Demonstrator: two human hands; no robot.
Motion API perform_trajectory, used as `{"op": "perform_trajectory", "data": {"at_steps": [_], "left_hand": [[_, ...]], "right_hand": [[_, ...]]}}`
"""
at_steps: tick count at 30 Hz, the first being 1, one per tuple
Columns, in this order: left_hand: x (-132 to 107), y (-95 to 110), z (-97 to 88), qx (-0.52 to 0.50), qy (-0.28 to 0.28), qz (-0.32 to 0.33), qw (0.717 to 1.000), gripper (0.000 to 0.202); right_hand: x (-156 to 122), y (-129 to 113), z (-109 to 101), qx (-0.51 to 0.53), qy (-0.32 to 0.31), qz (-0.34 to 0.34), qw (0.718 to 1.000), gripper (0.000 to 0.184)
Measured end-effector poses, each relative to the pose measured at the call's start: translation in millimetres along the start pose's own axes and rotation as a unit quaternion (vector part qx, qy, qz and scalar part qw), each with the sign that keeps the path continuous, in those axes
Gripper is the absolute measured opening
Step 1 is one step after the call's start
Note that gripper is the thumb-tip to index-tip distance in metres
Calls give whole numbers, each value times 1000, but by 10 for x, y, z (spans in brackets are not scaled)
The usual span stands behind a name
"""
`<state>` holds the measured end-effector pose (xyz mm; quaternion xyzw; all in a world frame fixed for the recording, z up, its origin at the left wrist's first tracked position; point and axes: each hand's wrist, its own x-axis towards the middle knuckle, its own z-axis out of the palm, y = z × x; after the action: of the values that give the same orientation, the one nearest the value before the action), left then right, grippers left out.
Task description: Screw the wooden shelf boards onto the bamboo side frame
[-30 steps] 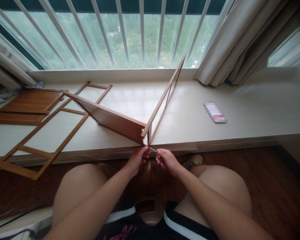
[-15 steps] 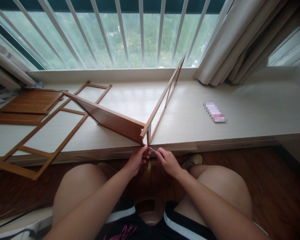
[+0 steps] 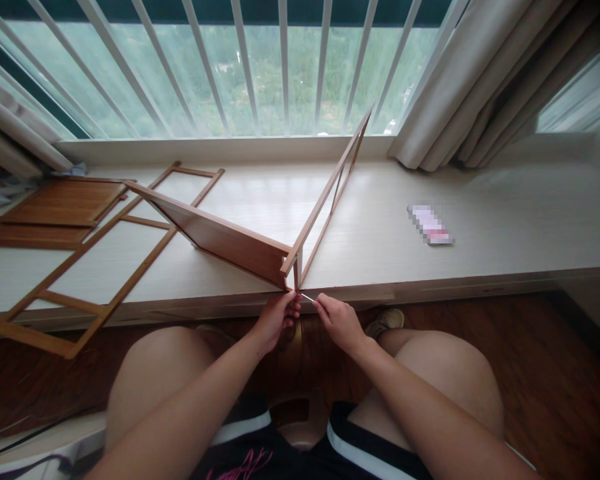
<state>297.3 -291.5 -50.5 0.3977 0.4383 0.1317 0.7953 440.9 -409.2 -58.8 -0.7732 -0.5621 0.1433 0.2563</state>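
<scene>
Work between the bent knees [image 3: 445, 367]. Pinch the thin metal rod [image 3: 307, 297] by the outer end, between thumb and curled fingers of the right hand [image 3: 339, 323]. Close the left hand [image 3: 274, 321], thumb uppermost, on the lower near corner of the open wooden frame [image 3: 316, 211], at the white window ledge's [image 3: 370, 247] front edge; cannot tell the exact finger contact underneath. For best control, brace the corner firmly, align the rod squarely with the joint and apply light, even effort. Guard against twisting at the solid wooden panel [image 3: 230, 243], on edge and meeting the frame in a V. Farther out, note the ladder-like frame [image 3: 137, 276] overhanging at left, the phone-shaped item [image 3: 430, 225] well apart at right, the stacked wooden panels [image 3: 63, 203] and, farthest, the barred window [image 3: 284, 80].
</scene>
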Motion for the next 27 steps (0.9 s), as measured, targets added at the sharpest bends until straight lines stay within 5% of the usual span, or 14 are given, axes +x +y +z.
{"op": "perform_trajectory", "data": {"at_steps": [27], "left_hand": [[-26, 12, 17, -15, -4, -3, 1000, 40]], "right_hand": [[-1, -42, -22, -44, -12, -10, 999, 31]]}}
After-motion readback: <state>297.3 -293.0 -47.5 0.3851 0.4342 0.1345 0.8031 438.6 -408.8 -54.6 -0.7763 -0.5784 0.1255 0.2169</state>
